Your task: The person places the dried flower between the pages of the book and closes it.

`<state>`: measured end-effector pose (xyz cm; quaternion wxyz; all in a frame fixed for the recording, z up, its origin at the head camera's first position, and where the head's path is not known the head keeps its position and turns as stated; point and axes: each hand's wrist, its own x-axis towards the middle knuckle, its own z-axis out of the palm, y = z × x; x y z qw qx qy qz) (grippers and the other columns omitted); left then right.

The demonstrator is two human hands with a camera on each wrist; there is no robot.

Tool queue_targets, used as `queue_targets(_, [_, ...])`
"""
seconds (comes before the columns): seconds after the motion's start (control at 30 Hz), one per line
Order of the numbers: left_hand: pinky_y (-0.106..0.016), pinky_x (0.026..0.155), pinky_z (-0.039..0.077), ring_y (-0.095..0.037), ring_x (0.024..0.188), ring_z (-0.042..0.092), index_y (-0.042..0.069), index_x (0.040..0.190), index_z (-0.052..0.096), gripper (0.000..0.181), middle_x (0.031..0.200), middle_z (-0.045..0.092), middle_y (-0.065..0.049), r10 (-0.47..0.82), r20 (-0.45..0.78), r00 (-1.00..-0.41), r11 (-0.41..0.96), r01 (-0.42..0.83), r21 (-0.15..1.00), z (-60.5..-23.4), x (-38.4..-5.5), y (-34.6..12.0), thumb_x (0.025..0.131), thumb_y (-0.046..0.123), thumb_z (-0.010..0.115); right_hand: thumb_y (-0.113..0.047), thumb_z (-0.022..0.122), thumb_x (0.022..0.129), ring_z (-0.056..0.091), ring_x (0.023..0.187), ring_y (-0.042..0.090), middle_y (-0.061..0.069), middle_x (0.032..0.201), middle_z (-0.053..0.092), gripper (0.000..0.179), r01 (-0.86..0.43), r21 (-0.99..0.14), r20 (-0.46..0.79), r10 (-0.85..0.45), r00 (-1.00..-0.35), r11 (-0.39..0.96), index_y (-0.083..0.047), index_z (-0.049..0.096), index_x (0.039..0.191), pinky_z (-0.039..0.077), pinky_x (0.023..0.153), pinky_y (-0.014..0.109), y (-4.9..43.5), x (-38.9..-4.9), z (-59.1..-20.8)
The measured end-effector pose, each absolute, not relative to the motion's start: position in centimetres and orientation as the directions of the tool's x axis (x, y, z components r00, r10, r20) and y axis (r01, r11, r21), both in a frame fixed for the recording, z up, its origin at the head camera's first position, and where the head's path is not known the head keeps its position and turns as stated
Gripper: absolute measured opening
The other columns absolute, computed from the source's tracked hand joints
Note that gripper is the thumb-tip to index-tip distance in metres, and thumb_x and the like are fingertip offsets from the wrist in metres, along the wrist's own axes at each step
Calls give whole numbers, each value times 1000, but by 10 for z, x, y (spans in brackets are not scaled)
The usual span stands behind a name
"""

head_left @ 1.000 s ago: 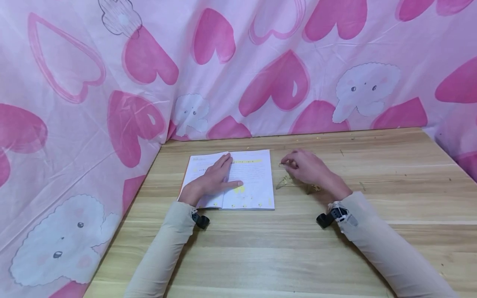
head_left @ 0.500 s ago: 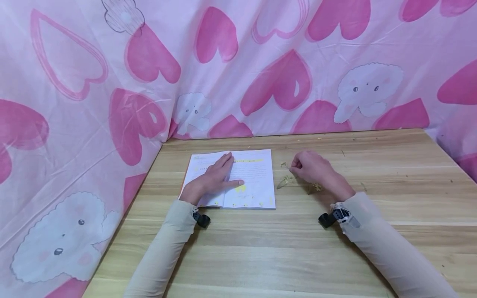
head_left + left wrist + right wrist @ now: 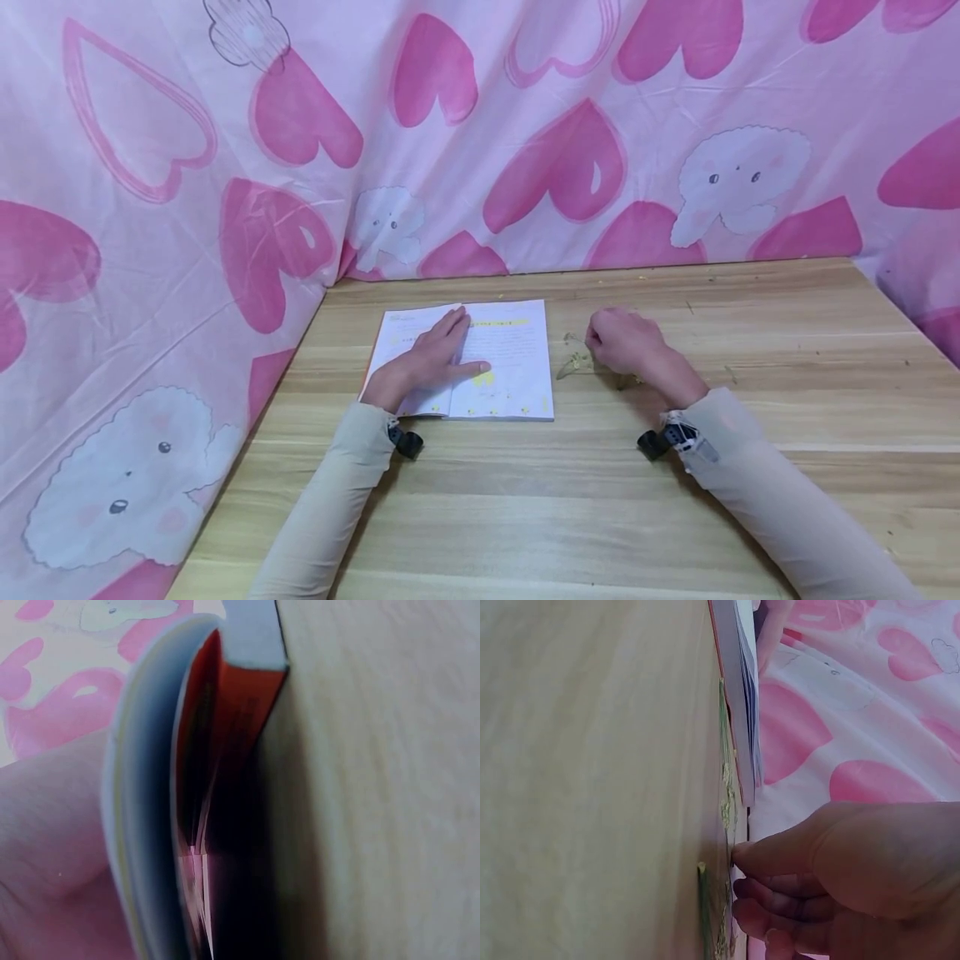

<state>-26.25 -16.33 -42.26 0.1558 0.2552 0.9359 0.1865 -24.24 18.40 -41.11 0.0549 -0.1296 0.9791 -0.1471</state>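
Observation:
An open book lies on the wooden table, its pages printed with text and yellow decorations. My left hand rests flat across the left page and fold, fingers straight and thumb out. From the left wrist, the curved page edge stands beside the hand, above the orange cover. Right of the book, dried yellowish flower sprigs with thin green stems lie on the table. My right hand is curled low over them, pinching one thin sprig at thumb and fingertips; its palm side is hidden in the head view.
A pink curtain printed with hearts and white animals hangs behind and left of the table. Small plant crumbs and bits of stem are scattered toward the right. In the right wrist view, a cut green stem lies near the hand.
My right hand has drawn back slightly rightward from the far sprig and turned knuckles-up, lower over the sprigs. The left hand and book stay put.

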Motion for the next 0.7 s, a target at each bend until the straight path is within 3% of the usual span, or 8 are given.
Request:
queue_targets(0.33, [-57, 137, 10, -23, 172, -6, 8, 174, 4, 106, 185, -5, -7, 529, -210, -822, 811, 416, 412, -425, -264, -164, 104, 70, 53, -8, 56, 101, 65, 95, 27, 8, 105, 69, 14, -285, -278, -55, -312, -949, 917, -8, 70, 103, 58, 82, 52, 187, -243, -418])
queue_targets(0.7, [-56, 137, 10, -24, 172, -5, 7, 174, 4, 106, 185, -5, -7, 524, -209, -826, 814, 413, 409, -425, -263, -165, 104, 68, 55, -17, 47, 109, 58, 89, 25, 9, 98, 61, 20, -356, -362, 31, -371, -928, 861, -7, 62, 101, 55, 78, 47, 181, -244, -420])
